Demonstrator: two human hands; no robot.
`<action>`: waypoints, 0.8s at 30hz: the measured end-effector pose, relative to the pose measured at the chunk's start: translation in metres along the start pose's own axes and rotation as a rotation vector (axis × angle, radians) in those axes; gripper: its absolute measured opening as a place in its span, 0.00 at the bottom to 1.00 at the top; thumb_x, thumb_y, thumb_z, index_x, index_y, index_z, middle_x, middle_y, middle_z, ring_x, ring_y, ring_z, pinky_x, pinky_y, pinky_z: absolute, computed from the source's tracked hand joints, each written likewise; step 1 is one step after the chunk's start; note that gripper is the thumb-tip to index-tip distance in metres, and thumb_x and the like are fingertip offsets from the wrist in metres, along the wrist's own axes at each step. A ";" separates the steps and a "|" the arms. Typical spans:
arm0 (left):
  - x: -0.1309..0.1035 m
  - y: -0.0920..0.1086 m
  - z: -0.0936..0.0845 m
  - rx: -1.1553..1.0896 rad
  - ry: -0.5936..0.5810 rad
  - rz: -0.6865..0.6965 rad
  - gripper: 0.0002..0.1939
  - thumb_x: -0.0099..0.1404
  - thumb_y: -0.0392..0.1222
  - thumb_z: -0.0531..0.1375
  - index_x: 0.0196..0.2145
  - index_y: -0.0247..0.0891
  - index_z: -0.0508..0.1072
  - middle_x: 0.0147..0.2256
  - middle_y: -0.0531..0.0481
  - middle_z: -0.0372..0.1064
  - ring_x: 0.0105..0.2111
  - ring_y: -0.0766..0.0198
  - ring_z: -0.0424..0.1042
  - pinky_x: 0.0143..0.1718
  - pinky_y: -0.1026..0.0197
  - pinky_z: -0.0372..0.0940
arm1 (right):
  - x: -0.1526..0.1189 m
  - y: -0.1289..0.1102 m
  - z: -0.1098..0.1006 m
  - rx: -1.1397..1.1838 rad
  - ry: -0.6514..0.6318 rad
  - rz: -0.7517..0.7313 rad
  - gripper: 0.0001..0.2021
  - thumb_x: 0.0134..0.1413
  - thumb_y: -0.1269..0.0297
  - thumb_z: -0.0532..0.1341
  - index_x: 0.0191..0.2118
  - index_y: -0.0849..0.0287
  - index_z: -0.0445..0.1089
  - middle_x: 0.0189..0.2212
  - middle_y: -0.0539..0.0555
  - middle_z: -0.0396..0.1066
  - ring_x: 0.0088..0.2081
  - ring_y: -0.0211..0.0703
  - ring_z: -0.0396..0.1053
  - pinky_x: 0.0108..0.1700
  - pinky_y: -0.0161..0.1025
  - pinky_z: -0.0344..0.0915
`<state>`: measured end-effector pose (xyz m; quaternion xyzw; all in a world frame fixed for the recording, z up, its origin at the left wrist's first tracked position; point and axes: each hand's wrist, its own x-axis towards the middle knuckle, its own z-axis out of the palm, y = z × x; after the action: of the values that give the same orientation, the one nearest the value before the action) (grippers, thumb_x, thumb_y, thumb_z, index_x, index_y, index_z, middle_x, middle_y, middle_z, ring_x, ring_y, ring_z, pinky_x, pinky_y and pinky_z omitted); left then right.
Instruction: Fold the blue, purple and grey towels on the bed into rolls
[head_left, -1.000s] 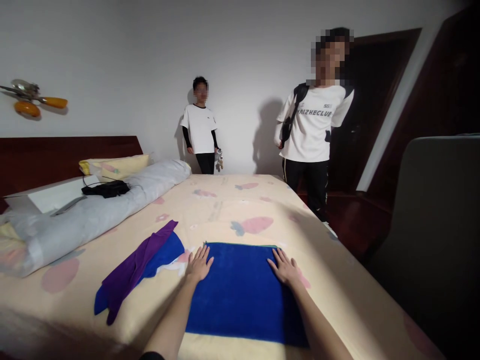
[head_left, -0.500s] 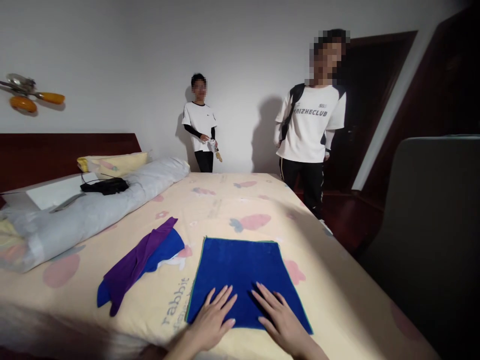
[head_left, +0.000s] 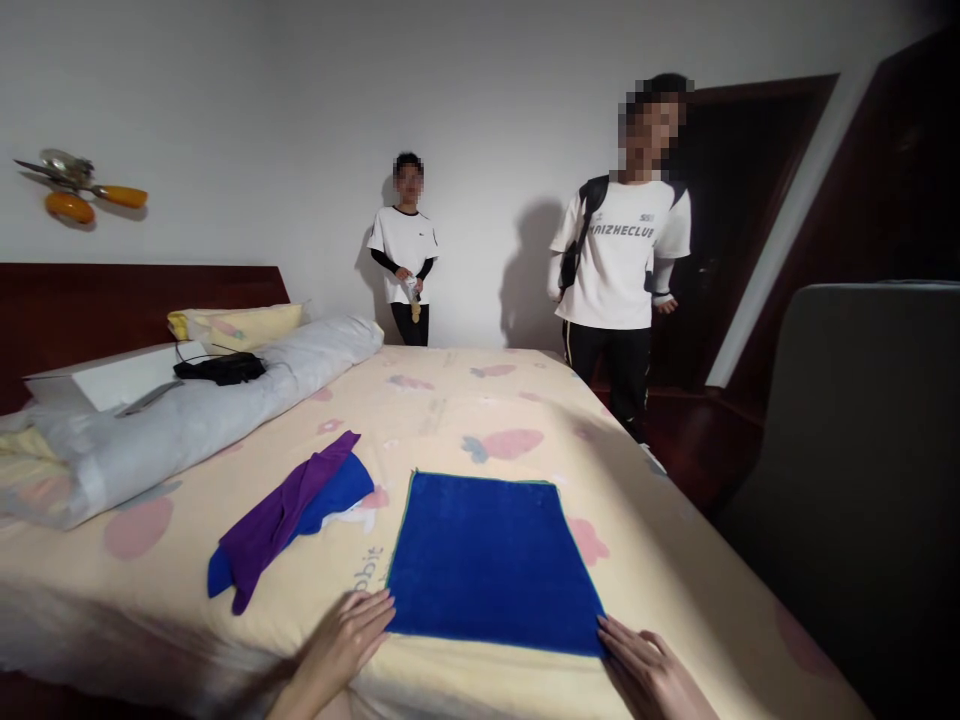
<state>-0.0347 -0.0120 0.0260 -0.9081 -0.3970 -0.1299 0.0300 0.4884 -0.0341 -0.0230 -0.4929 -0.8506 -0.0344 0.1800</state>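
Observation:
A blue cloth (head_left: 491,560) with thin green edging lies spread flat on the bed. At its near left corner is my left hand (head_left: 346,632), fingers stretched out and their tips resting on the edge. My right hand (head_left: 646,655) touches the near right corner with straight fingers held close together. No grip on the cloth shows in either hand. Left of it lies a crumpled purple cloth (head_left: 289,510) over another blue cloth (head_left: 334,495).
The bed (head_left: 450,400) has a patterned cream sheet. A rolled grey quilt (head_left: 247,410), white box (head_left: 139,378), black item (head_left: 221,368) and yellow pillow (head_left: 255,325) lie along the left. Two people (head_left: 405,255) (head_left: 619,250) stand beyond. A dark chair back (head_left: 862,400) stands right.
Both hands have moved apart, from lying on the blue cloth's near half to its two near corners. The view has shifted slightly, and the person on the right has moved an arm.

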 end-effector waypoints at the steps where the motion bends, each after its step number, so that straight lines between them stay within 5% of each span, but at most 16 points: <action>1: 0.001 0.001 -0.002 0.020 0.008 0.016 0.23 0.70 0.36 0.52 0.60 0.53 0.64 0.54 0.52 0.71 0.56 0.58 0.69 0.56 0.52 0.65 | 0.002 -0.003 -0.004 -0.014 0.016 -0.002 0.17 0.62 0.57 0.54 0.53 0.47 0.72 0.52 0.53 0.73 0.53 0.50 0.71 0.49 0.44 0.70; 6: 0.003 0.004 -0.010 0.070 0.054 0.028 0.28 0.64 0.27 0.51 0.58 0.49 0.68 0.51 0.52 0.75 0.54 0.58 0.70 0.55 0.52 0.65 | 0.016 -0.027 -0.030 -0.023 0.119 0.074 0.15 0.62 0.56 0.56 0.48 0.52 0.74 0.45 0.56 0.77 0.45 0.47 0.74 0.46 0.44 0.69; 12: 0.005 0.005 -0.005 -0.007 0.203 -0.063 0.21 0.60 0.27 0.54 0.47 0.45 0.75 0.47 0.49 0.75 0.49 0.57 0.72 0.49 0.53 0.67 | 0.018 -0.024 -0.027 0.090 0.152 0.091 0.11 0.61 0.59 0.56 0.44 0.52 0.73 0.43 0.56 0.76 0.42 0.47 0.72 0.44 0.44 0.67; 17: 0.012 0.000 0.000 -0.172 0.241 -0.153 0.11 0.65 0.33 0.54 0.39 0.43 0.75 0.42 0.47 0.76 0.45 0.57 0.73 0.46 0.54 0.68 | 0.026 -0.030 -0.038 0.284 0.160 0.284 0.14 0.62 0.54 0.53 0.41 0.54 0.72 0.37 0.56 0.75 0.39 0.49 0.70 0.42 0.45 0.65; 24: 0.035 -0.010 0.008 -0.290 0.245 -0.427 0.12 0.70 0.43 0.50 0.39 0.43 0.73 0.36 0.48 0.74 0.37 0.59 0.73 0.40 0.58 0.67 | 0.051 -0.031 -0.041 0.388 0.151 0.488 0.21 0.60 0.48 0.48 0.33 0.55 0.71 0.28 0.55 0.72 0.33 0.49 0.69 0.38 0.43 0.63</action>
<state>-0.0174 0.0211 0.0266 -0.7762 -0.5500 -0.2976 -0.0804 0.4505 -0.0178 0.0364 -0.6348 -0.6822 0.1363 0.3362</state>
